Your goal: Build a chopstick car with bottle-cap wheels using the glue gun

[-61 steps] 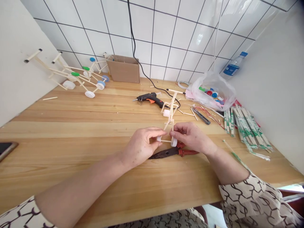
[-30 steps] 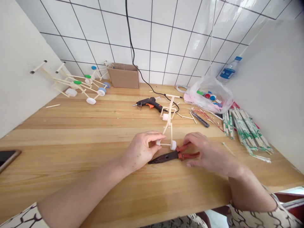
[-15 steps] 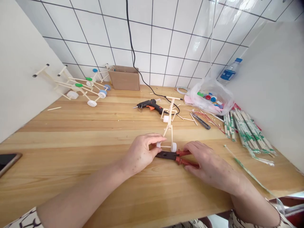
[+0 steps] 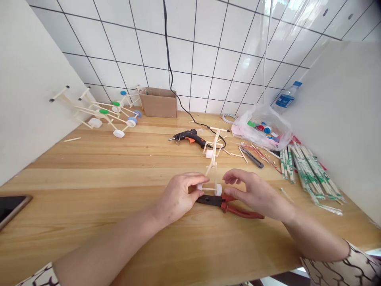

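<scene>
- The stick frame [image 4: 213,158] stands on the table [image 4: 119,198] straight ahead of the person. Its near axle lies between the two hands and its long spine runs away towards the wall.
- The near axle carries a white cap at each end, the left cap [image 4: 199,186] and the right cap [image 4: 218,189]. A third white cap [image 4: 208,153] sits halfway up the frame. The far crossbar looks bare of caps.
- The left hand [image 4: 178,196] is closed in a pinch, thumb and fingers gripping the left cap end of the axle.
- The right hand [image 4: 256,194] is loose and grips nothing. Its curled thumb and forefinger are just beside the right cap, and I cannot tell if they touch it.
- The pliers [image 4: 238,210] lie flat on the table under the axle and the right hand, with no hand on the red handles.
- My reading: the frame is glued up and three caps are on. Any trimming or finishing at the near axle seems still open.
- Behind the frame lies a glue gun [image 4: 190,137] with its cord running up the tiles.
- To the right are a knife [image 4: 253,157], a bag of caps [image 4: 263,125], wrapped chopsticks [image 4: 309,167] and a bottle [image 4: 285,97].
- On the far left are other stick models [image 4: 104,113], with a cardboard box [image 4: 159,103] beside them. A phone [image 4: 10,206] lies at the near left edge.
</scene>
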Available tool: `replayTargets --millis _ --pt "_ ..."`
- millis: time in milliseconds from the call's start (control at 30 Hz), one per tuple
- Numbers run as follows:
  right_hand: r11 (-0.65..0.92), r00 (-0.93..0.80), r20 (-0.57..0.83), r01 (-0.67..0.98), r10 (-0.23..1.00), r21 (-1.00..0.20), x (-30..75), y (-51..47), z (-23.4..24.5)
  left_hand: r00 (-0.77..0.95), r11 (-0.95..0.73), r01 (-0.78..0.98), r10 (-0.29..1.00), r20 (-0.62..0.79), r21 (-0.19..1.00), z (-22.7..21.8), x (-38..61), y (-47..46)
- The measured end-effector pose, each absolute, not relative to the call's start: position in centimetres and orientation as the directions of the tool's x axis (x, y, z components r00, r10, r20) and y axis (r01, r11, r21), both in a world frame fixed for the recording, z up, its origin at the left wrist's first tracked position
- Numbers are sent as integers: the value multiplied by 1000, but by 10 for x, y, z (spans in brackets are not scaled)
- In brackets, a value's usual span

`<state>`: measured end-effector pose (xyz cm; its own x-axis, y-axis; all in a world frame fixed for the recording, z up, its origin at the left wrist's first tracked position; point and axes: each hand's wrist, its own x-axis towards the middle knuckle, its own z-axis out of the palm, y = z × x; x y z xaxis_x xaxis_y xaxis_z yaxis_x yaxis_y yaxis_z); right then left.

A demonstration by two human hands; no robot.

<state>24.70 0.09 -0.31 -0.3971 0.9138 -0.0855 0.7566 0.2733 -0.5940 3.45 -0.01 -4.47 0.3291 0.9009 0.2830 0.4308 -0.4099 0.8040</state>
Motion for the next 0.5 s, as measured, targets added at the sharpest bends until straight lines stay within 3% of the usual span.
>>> replayTargets --millis 500 --pt "202 -466 -124 588 876 -783 216 26 -12 360 -423 373 886 291 826 -48 32 3"
